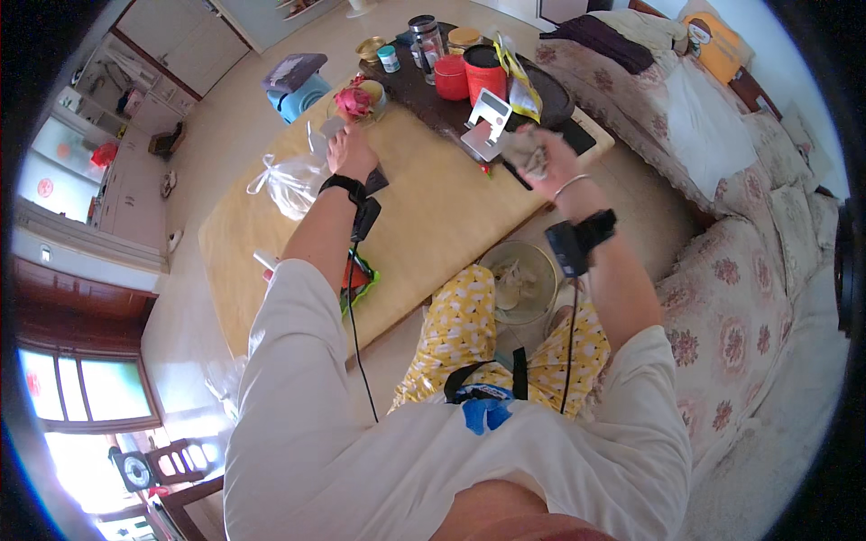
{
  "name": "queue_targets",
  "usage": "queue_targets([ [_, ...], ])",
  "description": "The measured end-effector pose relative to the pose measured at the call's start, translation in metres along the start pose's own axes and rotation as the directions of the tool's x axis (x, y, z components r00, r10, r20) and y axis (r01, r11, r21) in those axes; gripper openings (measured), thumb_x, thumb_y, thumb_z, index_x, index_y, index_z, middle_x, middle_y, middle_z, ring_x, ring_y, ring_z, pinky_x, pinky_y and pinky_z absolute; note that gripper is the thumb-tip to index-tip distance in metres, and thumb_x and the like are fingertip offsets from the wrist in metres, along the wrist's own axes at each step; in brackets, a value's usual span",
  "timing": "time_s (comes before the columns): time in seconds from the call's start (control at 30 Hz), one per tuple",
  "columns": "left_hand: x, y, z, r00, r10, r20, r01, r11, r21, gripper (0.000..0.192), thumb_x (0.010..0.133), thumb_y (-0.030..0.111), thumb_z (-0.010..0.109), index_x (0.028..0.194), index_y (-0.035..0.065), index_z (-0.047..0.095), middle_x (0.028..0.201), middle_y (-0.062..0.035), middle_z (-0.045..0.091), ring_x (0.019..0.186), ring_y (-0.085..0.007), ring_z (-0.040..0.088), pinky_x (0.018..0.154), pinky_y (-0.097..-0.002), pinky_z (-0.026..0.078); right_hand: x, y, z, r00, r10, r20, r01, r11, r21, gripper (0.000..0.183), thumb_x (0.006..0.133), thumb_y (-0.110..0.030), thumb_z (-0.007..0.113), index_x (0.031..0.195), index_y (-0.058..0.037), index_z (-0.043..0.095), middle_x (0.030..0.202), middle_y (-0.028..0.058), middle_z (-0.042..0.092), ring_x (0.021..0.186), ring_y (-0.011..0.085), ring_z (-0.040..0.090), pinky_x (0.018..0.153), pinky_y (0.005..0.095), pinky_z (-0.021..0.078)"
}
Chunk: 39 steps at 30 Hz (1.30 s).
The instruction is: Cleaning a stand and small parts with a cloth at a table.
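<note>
My left hand [352,154] is over the far left part of the table, with its fingers on a grey, stand-like object [329,130] that they partly hide. A dark flat piece [377,179] shows beside that wrist. In my right hand [558,159] is a crumpled greyish cloth [528,150], blurred. Just left of the cloth, a silver folding phone stand [488,122] stands by the dark tray. A knotted clear plastic bag [291,186] lies to the left of my left wrist. Both wrists wear black straps with small boxes and cables.
The wooden table [419,223] bears a dark tray [433,122] with a red canister [484,74], a glass tumbler [426,47] and other containers. Dragon fruit [353,101] sits in a bowl behind my left hand. A waste bin [517,284] stands between my legs; a floral-covered sofa [724,284] runs along the right.
</note>
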State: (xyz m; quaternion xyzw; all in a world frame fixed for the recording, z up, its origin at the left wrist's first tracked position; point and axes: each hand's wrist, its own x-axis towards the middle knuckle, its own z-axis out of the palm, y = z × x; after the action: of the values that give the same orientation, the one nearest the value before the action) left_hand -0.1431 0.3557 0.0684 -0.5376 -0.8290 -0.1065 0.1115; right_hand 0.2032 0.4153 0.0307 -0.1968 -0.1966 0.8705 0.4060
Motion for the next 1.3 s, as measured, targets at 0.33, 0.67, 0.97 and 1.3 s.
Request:
queue_targets([
  [0.33,0.003,-0.020,-0.012,0.977,0.018,0.212,-0.045,0.992,0.122,0.026,0.080,0.014,0.053,0.103,0.0155,0.065,0.097,-0.0138,0.066,0.096,-0.0306,0.062,0.085,-0.0411,0.046,0.036,0.127,-0.035,0.942,-0.156,-0.297,-0.246,0.281,-0.928,0.029,0.075,-0.010,0.070,0.100,0.0005,0.059,0.095,0.0121,0.065,0.082,0.0224,0.064,0.071,0.0341,0.0522],
  [0.67,0.047,0.095,-0.036,0.968,0.197,-0.157,-0.208,0.976,-0.059,0.022,0.077,0.009,0.052,0.096,0.0134,0.062,0.100,-0.0085,0.061,0.095,-0.0305,0.061,0.078,-0.0421,0.049,0.065,0.133,-0.087,0.947,-0.102,-0.304,-0.235,0.425,-0.874,0.034,0.072,-0.011,0.075,0.100,0.0002,0.058,0.089,0.0091,0.065,0.080,0.0191,0.063,0.069,0.0322,0.0501],
  [0.97,0.068,0.138,-0.008,0.937,0.332,-0.107,-0.342,0.935,-0.095,0.023,0.077,0.011,0.058,0.099,0.0056,0.057,0.101,-0.0147,0.059,0.095,-0.0340,0.059,0.079,-0.0438,0.049,0.056,0.131,-0.066,0.945,-0.015,-0.328,-0.281,0.481,-0.831,0.033,0.070,-0.009,0.075,0.098,-0.0002,0.060,0.089,0.0089,0.065,0.078,0.0186,0.062,0.068,0.0318,0.0499],
  [1.3,0.056,0.160,-0.012,0.625,0.649,-0.435,-0.701,0.711,0.053,0.045,0.072,-0.001,0.057,0.115,0.0108,0.049,0.119,-0.0104,0.045,0.110,-0.0297,0.046,0.092,-0.0429,0.040,0.075,0.153,-0.100,0.948,-0.150,-0.279,-0.219,0.327,-0.919,0.049,0.068,-0.022,0.075,0.109,-0.0015,0.059,0.108,0.0198,0.062,0.102,0.0309,0.060,0.088,0.0365,0.0478],
])
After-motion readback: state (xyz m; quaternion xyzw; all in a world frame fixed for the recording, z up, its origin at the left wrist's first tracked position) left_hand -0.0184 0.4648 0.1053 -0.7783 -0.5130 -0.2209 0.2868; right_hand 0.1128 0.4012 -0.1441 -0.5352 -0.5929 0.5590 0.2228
